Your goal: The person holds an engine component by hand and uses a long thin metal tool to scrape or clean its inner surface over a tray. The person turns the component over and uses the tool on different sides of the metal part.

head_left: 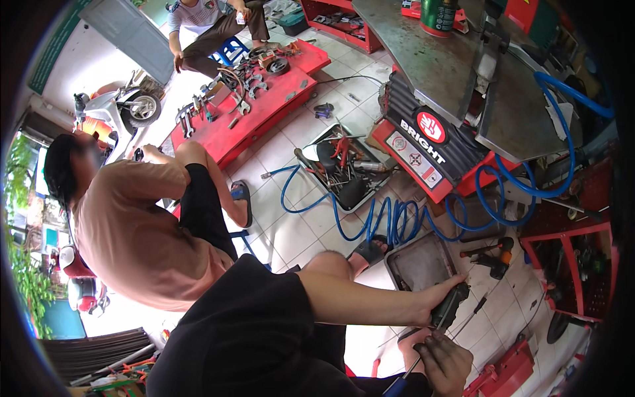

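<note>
A dark handheld tool point(451, 306) is gripped in the left hand point(436, 299), fingers closed round its body, low over the tiled floor point(291, 231). Just below, the right hand point(444, 362) is closed on a thin screwdriver point(403, 377). A grey metal tray point(420, 261) lies just beside the tool. Beyond it, a coiled blue hose point(397, 221) and a red machine point(430, 149) are seen.

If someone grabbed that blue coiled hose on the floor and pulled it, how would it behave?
The blue hose would likely flex and stretch, since its middle is wound in springy coils. It probably would not come free: one end climbs toward the red machine. It may drag against the metal tray it runs beside.
</note>
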{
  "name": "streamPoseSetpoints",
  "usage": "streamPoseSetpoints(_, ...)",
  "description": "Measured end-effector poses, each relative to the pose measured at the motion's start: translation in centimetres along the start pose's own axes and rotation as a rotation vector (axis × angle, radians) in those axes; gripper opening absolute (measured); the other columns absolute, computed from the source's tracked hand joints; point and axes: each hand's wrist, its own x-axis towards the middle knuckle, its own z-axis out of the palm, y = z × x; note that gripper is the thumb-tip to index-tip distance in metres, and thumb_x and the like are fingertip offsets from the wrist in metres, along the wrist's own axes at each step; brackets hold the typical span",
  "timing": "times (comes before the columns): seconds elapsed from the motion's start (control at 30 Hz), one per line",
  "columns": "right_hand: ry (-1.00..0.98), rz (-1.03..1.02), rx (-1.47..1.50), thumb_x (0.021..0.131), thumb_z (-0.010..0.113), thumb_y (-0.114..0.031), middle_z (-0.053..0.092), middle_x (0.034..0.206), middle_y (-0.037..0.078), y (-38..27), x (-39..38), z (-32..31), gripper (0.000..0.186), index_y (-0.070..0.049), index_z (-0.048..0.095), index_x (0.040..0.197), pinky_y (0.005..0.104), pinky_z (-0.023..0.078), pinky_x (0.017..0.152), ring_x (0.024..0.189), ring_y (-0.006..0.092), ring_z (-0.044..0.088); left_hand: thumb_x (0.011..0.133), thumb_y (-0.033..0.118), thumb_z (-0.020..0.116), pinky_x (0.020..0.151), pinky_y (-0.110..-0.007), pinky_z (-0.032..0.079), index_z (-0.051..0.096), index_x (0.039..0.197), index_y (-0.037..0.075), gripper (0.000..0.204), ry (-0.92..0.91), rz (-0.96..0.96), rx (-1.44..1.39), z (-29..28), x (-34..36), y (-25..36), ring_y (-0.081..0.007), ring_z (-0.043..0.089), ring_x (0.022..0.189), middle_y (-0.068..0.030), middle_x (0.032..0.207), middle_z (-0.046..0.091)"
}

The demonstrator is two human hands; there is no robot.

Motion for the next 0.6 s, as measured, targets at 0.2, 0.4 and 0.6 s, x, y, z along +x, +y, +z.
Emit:
streamPoseSetpoints(0.2,-0.117,-0.078,0.138,0.071,0.071,-0.004,0.07,0.097,0.015,0.3,1.3,-0.5,0.02,0.002,0.07,0.091,0.0384,0.059,0.081,0.097,0.0301,0.068,0.079,0.07,0.061,0.047,-0.029,0.038,0.057,0.072,0.017,0.053,-0.012,-0.002,0.004,-0.5,1.0,-0.4,-0.0144,0.048,0.052,0.003,0.063,0.053)
streamPoseSetpoints(0.4,-0.104,-0.075,0.049,0.075,0.07,-0.004,0.069,0.098,0.014,-0.3,0.6,0.3,0.018,0.0,0.07,0.093,0.038,0.058,0.082,0.095,0.0298,0.068,0.084,0.064,0.061,0.049,-0.03,0.048,0.06,0.086,0.013,0.051,-0.064,0.02,0.022,-1.6,0.6,0.2,-0.0156,0.059,0.059,-0.0023,0.072,0.061)
streamPoseSetpoints(0.6,-0.128,-0.089,0.01,0.067,0.068,-0.011,0.069,0.092,0.009,0.5,-1.0,0.4,0.024,-0.005,0.069,0.09,0.0378,0.06,0.073,0.09,0.0279,0.069,0.082,0.062,0.064,0.059,-0.034,0.052,0.062,0.091,0.013,0.05,-0.09,-0.005,0.036,-1.2,1.7,0.0,-0.0186,0.062,0.065,-0.004,0.082,0.065)
